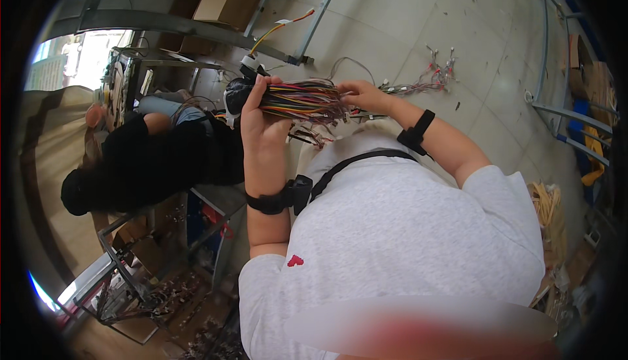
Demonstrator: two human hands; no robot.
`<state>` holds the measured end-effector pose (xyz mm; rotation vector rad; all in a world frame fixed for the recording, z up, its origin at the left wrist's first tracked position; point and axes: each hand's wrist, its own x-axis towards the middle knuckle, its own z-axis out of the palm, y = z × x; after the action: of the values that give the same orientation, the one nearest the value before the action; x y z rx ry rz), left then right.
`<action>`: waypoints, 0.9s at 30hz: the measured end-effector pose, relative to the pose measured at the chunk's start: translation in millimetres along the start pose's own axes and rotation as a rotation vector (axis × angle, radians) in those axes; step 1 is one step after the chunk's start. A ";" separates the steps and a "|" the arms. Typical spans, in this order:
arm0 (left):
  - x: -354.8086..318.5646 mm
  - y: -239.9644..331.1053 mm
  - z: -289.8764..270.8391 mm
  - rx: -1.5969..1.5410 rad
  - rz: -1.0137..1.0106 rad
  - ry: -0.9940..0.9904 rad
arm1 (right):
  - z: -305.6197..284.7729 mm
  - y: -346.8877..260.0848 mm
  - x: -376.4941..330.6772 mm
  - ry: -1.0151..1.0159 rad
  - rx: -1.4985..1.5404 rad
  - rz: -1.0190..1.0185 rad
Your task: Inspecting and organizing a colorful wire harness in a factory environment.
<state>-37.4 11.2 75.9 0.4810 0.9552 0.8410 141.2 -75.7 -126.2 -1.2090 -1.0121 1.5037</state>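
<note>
A thick bundle of multicoloured wires (pixel 304 102) lies across in front of me. My left hand (pixel 260 113) is closed around its left part, thumb up against it. Beyond that hand the bundle runs into a black-wrapped end (pixel 238 93). A white connector (pixel 250 63) with a yellow and orange lead (pixel 271 32) sticks up there. At the right end of the bundle, my right hand (pixel 364 96) has its fingers pinched on the wire ends; exactly which wires it grips is too small to tell. More loose wire ends (pixel 317 136) hang below the bundle.
Wires with small connectors (pixel 432 80) lie on the tiled floor (pixel 487 26). Another person in black (pixel 176 147) is at the left. Metal frames (pixel 320 13) and cardboard boxes (pixel 227 0) stand beyond, with another frame (pixel 569 128) at the right.
</note>
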 end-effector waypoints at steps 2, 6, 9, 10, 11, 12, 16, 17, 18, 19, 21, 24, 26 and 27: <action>5.3 -1.9 -3.2 0.016 0.014 0.047 | 0.5 2.9 0.6 -0.012 0.001 -0.019; 10.3 9.4 -9.4 -0.332 -0.275 -0.110 | 1.9 -6.3 0.7 -0.052 -0.046 -0.037; 19.4 6.5 -13.1 -0.349 -0.248 -0.044 | 0.6 3.6 4.9 -0.040 -0.052 -0.077; 22.5 5.9 -14.0 -0.350 -0.230 -0.016 | 0.6 3.5 5.7 -0.039 -0.051 -0.078; 23.4 5.8 -14.4 -0.349 -0.231 -0.018 | 0.6 3.3 6.7 -0.058 -0.046 -0.100; 23.4 5.5 -13.1 -0.358 -0.240 -0.023 | 0.3 3.0 7.3 -0.076 -0.041 -0.122; 19.4 4.7 -10.0 -0.352 -0.239 -0.058 | 7.1 -2.7 7.3 -0.049 -0.130 -0.083; 18.8 3.8 -8.5 -0.352 -0.237 -0.058 | 8.2 -3.6 7.4 -0.044 -0.112 -0.110; 18.5 2.8 -6.8 -0.359 -0.238 -0.047 | 9.3 -4.3 7.5 -0.040 -0.094 -0.137; 18.5 2.1 -6.3 -0.366 -0.238 -0.035 | 10.7 -5.9 6.4 -0.043 -0.094 -0.138; 20.2 1.5 -7.9 -0.358 -0.219 -0.037 | 12.6 -9.2 4.6 0.009 -0.141 -0.155; 21.5 -0.4 -5.0 -0.343 -0.213 -0.042 | 10.2 -6.4 6.8 -0.023 -0.125 -0.073; 22.6 -0.6 -7.0 -0.348 -0.207 -0.035 | 15.8 -27.2 1.7 -0.025 -0.150 -0.122; 23.3 -0.9 -8.6 -0.346 -0.210 -0.039 | 18.8 -34.8 0.9 -0.023 -0.174 -0.170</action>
<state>-37.3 29.3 58.9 0.0963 0.7880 0.7825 128.2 -67.7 -89.7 -1.1947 -1.2503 1.3212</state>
